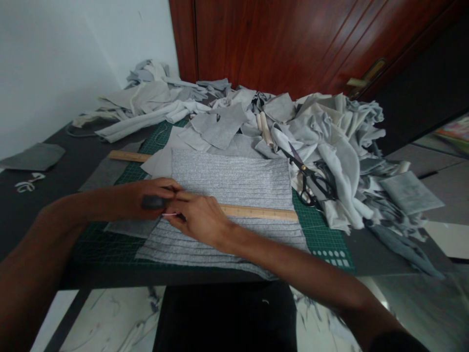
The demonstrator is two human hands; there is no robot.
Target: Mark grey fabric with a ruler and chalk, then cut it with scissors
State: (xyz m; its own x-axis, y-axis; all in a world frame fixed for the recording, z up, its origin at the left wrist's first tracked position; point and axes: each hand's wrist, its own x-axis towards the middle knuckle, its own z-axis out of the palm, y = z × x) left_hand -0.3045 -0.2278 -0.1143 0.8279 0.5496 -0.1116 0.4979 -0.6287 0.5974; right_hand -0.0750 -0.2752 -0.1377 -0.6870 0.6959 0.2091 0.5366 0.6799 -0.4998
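A grey ribbed knit fabric piece lies on the green cutting mat in front of me. Across it runs a wooden ruler, its middle hidden under my hands. My left hand is closed around a dark grey rounded object whose kind I cannot make out. Its fingertips meet those of my right hand over the ruler and the fabric's left side. The right fingers are bent into a pinch, with a thin pink strip showing at their tips; what they grip is mostly hidden.
Black-handled scissors rest on fabric scraps at the right. A large heap of grey and white scraps lines the back of the dark table. Another wooden strip lies at the left. Behind stands a brown door.
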